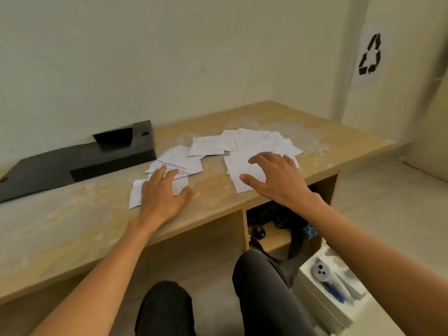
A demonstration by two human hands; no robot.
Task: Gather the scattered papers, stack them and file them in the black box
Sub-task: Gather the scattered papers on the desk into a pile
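Observation:
Several white papers lie scattered on the worn wooden desk (72, 221). One loose group (179, 158) spreads at the middle, another fan of sheets (252, 141) lies further right. My left hand (162, 192) rests flat with fingers spread on the nearest left sheets. My right hand (276, 175) lies flat, fingers apart, on the right sheets. Neither hand grips a paper. The black box (80, 161) lies on its side at the desk's far left, against the wall, its opening towards the papers.
The desk meets the wall at the back and ends at the right. Beneath it an open shelf (278, 238) holds dark items. A white box with a grey controller (327, 282) stands on the floor at the right. My knees (257, 275) are below the desk edge.

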